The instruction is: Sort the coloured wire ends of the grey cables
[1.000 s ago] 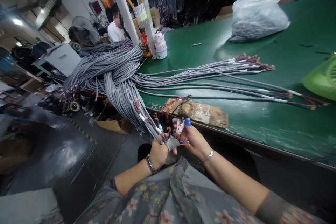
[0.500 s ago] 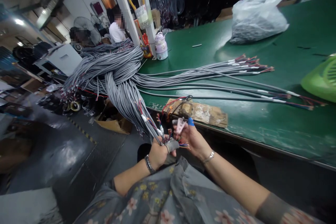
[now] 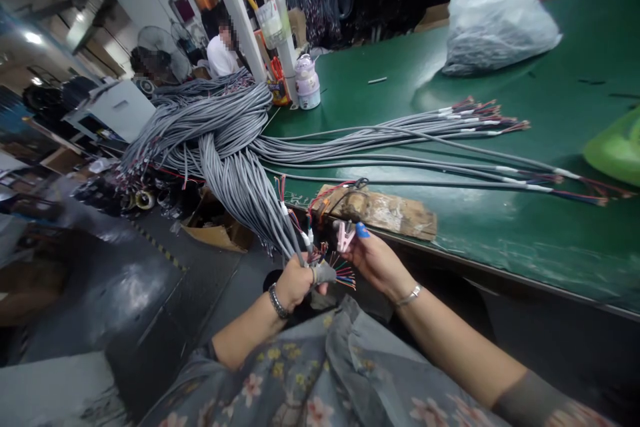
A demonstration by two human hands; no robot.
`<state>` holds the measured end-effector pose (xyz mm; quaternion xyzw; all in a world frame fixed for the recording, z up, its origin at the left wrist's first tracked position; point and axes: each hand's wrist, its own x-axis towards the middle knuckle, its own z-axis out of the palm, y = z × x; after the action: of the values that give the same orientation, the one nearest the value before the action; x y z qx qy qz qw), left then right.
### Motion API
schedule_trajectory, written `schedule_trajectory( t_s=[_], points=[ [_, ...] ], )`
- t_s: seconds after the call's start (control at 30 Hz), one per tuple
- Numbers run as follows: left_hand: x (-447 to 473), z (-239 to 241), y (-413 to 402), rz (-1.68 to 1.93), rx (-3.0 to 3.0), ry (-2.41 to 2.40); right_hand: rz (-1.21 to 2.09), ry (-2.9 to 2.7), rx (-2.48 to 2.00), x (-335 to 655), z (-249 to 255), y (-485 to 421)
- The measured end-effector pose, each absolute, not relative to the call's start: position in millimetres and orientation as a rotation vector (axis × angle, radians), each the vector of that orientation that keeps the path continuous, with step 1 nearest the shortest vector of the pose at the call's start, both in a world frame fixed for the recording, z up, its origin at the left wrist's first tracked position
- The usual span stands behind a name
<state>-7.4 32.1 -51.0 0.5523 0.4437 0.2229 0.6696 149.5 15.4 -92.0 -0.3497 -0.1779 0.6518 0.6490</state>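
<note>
Grey cables (image 3: 235, 180), pink clip (image 3: 344, 239), blue thumb wrap (image 3: 363, 231), green tabletop (image 3: 500, 233), grey floral garment (image 3: 300, 373)

We see a bundle of gray cables (image 3: 245, 190) sloping down into the left hand (image 3: 295, 282), their multicolored wire ends (image 3: 346, 276) fanned out past the thumb; near them we see a small pale-pink clip (image 3: 345, 237), held in the right hand (image 3: 377, 261).
</note>
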Motion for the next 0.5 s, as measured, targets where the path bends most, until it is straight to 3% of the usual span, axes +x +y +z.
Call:
schedule_trajectory(
  t_s=[0.5],
  points=[
    [3, -52, 41, 0.441, 1.174, 0.977, 1.401, -0.504, -0.802, 146, -100, 19]
  ],
)
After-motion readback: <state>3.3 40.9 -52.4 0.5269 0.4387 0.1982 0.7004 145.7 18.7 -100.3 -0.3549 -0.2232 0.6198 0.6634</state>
